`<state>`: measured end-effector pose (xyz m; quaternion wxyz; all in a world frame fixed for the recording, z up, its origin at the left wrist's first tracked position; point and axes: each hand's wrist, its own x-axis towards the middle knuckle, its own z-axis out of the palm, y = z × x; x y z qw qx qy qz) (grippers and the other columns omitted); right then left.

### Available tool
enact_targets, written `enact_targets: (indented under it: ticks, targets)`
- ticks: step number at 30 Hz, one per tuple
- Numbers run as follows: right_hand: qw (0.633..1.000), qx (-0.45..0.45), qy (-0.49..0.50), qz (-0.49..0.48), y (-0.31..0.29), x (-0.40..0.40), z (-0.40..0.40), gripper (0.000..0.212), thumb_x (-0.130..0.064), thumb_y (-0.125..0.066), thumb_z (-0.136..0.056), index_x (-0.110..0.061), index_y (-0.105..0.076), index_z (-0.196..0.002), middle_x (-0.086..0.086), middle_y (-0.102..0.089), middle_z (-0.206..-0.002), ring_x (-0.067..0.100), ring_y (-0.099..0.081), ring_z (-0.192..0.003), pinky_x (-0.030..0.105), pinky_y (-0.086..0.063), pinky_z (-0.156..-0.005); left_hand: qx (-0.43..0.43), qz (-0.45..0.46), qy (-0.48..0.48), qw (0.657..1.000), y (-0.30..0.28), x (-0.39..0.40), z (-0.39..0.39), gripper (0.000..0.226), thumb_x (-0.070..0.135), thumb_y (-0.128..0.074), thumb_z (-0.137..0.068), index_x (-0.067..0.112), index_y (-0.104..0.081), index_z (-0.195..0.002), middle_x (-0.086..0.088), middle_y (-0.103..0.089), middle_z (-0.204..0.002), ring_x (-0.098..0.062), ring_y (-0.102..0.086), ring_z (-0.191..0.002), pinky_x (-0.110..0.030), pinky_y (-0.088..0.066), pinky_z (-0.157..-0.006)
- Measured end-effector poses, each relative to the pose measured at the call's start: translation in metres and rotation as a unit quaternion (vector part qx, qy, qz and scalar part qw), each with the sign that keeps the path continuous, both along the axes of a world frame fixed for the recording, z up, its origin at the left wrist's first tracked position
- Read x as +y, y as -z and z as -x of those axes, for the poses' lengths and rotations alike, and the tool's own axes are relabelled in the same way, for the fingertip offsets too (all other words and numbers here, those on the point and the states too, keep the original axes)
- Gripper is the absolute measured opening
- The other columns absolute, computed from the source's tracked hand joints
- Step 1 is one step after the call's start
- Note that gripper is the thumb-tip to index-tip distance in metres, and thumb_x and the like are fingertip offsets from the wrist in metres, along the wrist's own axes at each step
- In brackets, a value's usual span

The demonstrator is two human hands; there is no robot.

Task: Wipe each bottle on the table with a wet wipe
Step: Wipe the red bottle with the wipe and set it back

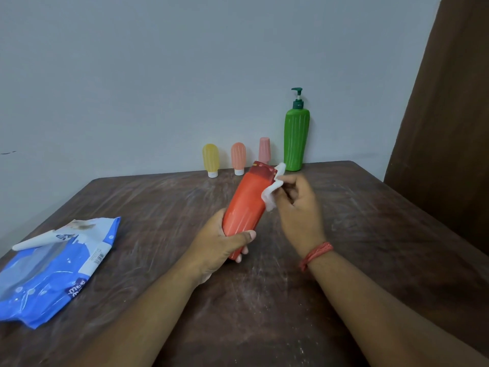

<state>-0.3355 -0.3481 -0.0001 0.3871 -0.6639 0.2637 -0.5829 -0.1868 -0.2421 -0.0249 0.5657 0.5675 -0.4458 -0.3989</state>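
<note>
**Red bottle in hand, wipe at its upper side**

Dark, scuffed wood fills most of my view: the table [264, 300] runs back to a pale grey-blue wall [132, 75], with a brown curtain [455, 115] hanging at the right. My left hand [225, 245] grips the red bottle [244, 207] round its lower end, thumb across the front, holding it tilted above the tabletop with the darker cap end pointing away from me. My right hand [299, 205] pinches a white wet wipe [274, 192] against the bottle's right side, just below the cap; a red thread band [316, 254] circles that wrist. Along the far edge, against the wall, I see a yellow bottle [210, 158], an orange bottle [238, 157], a pink bottle [264, 149] partly hidden behind the red one, and a tall green pump bottle [296, 139], all standing. At the left lies the blue wipes packet [53, 274], its flap lifted open.
</note>
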Motion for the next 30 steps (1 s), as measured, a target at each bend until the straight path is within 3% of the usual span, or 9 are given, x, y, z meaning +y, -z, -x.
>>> enact_targets:
  ticks: [6,9,13,16,19,22,25,27,30]
  targets:
    - [0.999,-0.051,-0.001,-0.017,-0.013,-0.007,0.004,0.024,-0.011,-0.062,-0.094,-0.034,-0.062,-0.096,-0.006,-0.071,-0.098,0.009,-0.068,-0.096,0.029,-0.056,-0.084,-0.047,-0.019,0.022,0.998,-0.003,-0.001,0.001,0.067,0.037,-0.088,-0.065,0.036,-0.051,-0.121,-0.014,-0.067,-0.106,-0.022,-0.071,-0.07,-0.031,-0.055,-0.059]
    - [0.998,0.017,-0.047,0.035,-0.015,-0.014,0.016,0.029,-0.005,-0.059,-0.095,-0.029,-0.066,-0.108,-0.005,-0.07,-0.111,0.009,-0.066,-0.106,0.029,-0.054,-0.093,-0.086,-0.028,0.031,0.995,-0.004,0.0,0.003,0.063,0.039,-0.087,-0.067,0.043,-0.048,-0.117,-0.013,-0.067,-0.105,-0.021,-0.072,-0.07,-0.03,-0.057,-0.059]
    - [0.983,0.043,-0.179,0.014,-0.018,-0.022,0.026,0.037,-0.004,-0.059,-0.096,-0.023,-0.062,-0.128,-0.005,-0.062,-0.133,0.008,-0.056,-0.125,0.028,-0.047,-0.104,-0.143,-0.026,0.037,0.989,-0.004,0.001,0.001,0.061,0.031,-0.086,-0.078,0.04,-0.045,-0.124,-0.01,-0.067,-0.106,-0.021,-0.074,-0.074,-0.031,-0.058,-0.061]
    - [0.974,0.084,-0.21,0.021,-0.02,-0.028,0.036,0.04,-0.008,-0.059,-0.097,-0.027,-0.06,-0.133,-0.011,-0.058,-0.138,0.005,-0.052,-0.13,0.024,-0.044,-0.106,-0.194,-0.033,0.044,0.979,-0.008,0.002,0.002,0.059,0.036,-0.084,-0.08,0.047,-0.042,-0.119,-0.005,-0.068,-0.104,-0.019,-0.074,-0.074,-0.027,-0.058,-0.06]
    - [0.987,0.088,-0.134,0.03,-0.021,-0.029,0.035,0.035,-0.008,-0.063,-0.094,-0.03,-0.066,-0.12,-0.007,-0.067,-0.124,0.007,-0.061,-0.117,0.026,-0.05,-0.099,-0.205,-0.031,0.044,0.977,-0.008,0.003,0.003,0.049,0.036,-0.083,-0.08,0.046,-0.046,-0.11,-0.005,-0.069,-0.098,-0.017,-0.073,-0.069,-0.026,-0.058,-0.058]
    - [0.996,0.072,-0.026,0.042,-0.016,-0.027,0.029,0.026,-0.011,-0.072,-0.087,-0.035,-0.066,-0.094,-0.002,-0.07,-0.102,0.015,-0.065,-0.094,0.03,-0.054,-0.08,-0.192,-0.036,0.041,0.98,-0.007,0.002,0.003,0.048,0.032,-0.084,-0.081,0.044,-0.046,-0.109,-0.007,-0.07,-0.098,-0.016,-0.073,-0.067,-0.025,-0.057,-0.058]
    - [0.998,0.05,0.008,0.03,-0.012,-0.027,0.025,0.022,-0.017,-0.075,-0.085,-0.035,-0.062,-0.083,0.0,-0.067,-0.095,0.02,-0.065,-0.09,0.039,-0.057,-0.078,-0.174,-0.033,0.037,0.983,-0.006,0.001,0.004,0.049,0.03,-0.085,-0.08,0.042,-0.047,-0.11,-0.01,-0.07,-0.098,-0.017,-0.072,-0.066,-0.026,-0.056,-0.057]
    - [0.998,0.051,-0.015,0.027,-0.012,-0.026,0.025,0.023,-0.018,-0.072,-0.088,-0.04,-0.064,-0.092,-0.003,-0.069,-0.104,0.017,-0.065,-0.099,0.042,-0.057,-0.086,-0.163,-0.029,0.034,0.986,-0.006,0.001,0.004,0.051,0.032,-0.085,-0.077,0.042,-0.049,-0.112,-0.011,-0.07,-0.096,-0.019,-0.072,-0.067,-0.028,-0.057,-0.058]
    - [0.99,0.093,-0.109,0.015,-0.013,-0.028,0.026,0.035,-0.017,-0.063,-0.096,-0.04,-0.064,-0.121,-0.006,-0.064,-0.129,0.01,-0.059,-0.12,0.033,-0.049,-0.102,-0.168,-0.03,0.036,0.985,-0.007,0.0,0.003,0.053,0.033,-0.085,-0.078,0.047,-0.046,-0.111,-0.009,-0.071,-0.098,-0.021,-0.074,-0.071,-0.028,-0.057,-0.059]
